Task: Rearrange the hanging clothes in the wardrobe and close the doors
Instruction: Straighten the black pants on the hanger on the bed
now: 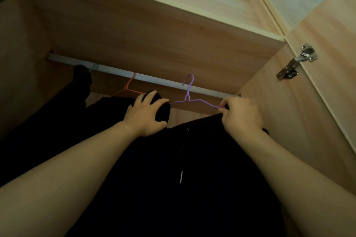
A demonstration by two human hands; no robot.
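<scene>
Overhead: left hand (145, 116) grips a black garment (162, 110) bunched on the orange hanger (128, 87), which hooks the wardrobe rail (154, 79). Right hand (241, 116) pinches the purple hanger (187, 93) at its arm tip, black drawstring garment (192, 159) draped below; its hook sits at the rail. Door hinge (299, 60) at right.

Gap between left hand (144, 116) and right hand (241, 115) holds only purple hanger (187, 93); wardrobe wall (269, 92) blocks rightward, black clothes (57, 121) leftward.
</scene>
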